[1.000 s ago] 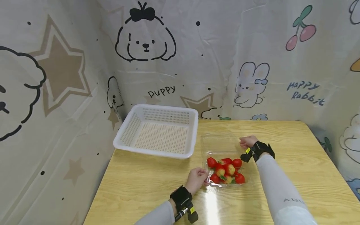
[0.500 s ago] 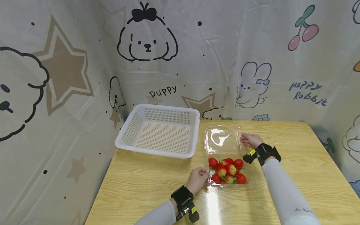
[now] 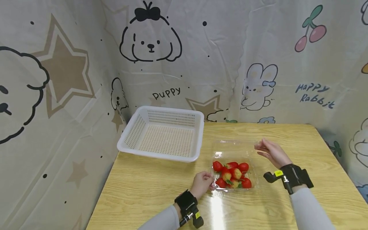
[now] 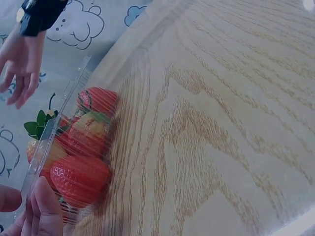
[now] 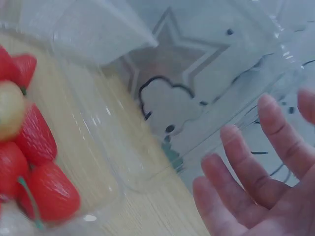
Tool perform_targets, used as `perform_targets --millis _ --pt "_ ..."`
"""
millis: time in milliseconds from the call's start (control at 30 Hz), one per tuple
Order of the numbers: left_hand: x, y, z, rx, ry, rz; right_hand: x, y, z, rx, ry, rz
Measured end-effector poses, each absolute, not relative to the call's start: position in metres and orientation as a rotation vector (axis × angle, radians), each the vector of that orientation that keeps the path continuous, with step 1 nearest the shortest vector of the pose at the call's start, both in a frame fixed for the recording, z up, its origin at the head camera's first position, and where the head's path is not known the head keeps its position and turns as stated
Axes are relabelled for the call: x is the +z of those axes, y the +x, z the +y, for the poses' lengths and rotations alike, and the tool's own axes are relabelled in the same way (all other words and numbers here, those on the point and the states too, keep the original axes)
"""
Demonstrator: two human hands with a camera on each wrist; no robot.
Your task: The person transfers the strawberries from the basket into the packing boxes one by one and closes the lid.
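Note:
A clear plastic clamshell box [image 3: 254, 175] stands on the table, its lid [image 3: 234, 147] raised at the back. Several red strawberries [image 3: 236, 173], some with pale yellowish patches and green leaves, lie inside. At the box's left front corner my left hand [image 3: 202, 184] pinches the rim; in the left wrist view the thumb [image 4: 9, 199] and fingers [image 4: 47, 204] lie on either side of it. To the right of the lid, my right hand [image 3: 273, 153] is raised with its fingers spread, holding nothing. The right wrist view shows those fingertips [image 5: 229, 132] close to the lid's edge.
A white perforated plastic basket [image 3: 164, 158] stands at the back left of the wooden table [image 3: 143, 191], with nothing in it. Behind and to the left hangs a pale curtain [image 3: 218, 41] with cartoon prints. A black camera strap [image 3: 186, 200] wraps each wrist.
The right hand, at the lid's right edge earlier, has moved right and away from it with fingers spreading. The lid first rose, then tipped lower. My left hand stays at the corner.

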State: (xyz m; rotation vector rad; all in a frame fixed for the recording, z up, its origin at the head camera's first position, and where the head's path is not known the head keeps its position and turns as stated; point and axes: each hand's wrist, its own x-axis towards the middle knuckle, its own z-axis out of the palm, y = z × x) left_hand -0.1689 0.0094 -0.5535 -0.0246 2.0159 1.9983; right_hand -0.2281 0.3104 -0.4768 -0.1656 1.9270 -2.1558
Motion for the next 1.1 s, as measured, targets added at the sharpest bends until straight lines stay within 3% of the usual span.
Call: perform_targets --millis 200,500,900,1100 --pt "-0.553 -0.168 0.009 2.014 -0.031 1.981 -0.488 -0.185 0.309 -2.08 -0.229 2.141" --pt "-0.538 -0.164 0.004 2.082 -0.026 1.838 -0.521 -0.145 0.305 -1.839 -0.009 2.296" --pt "-0.557 -0.162 0.004 2.174 -0.048 1.646 -0.545 -0.13 0.294 -1.79 0.194 2.327" --pt "-0.553 -0.155 0.006 2.132 -0.057 1.63 -0.544 -0.127 0.297 -1.889 0.188 2.041"
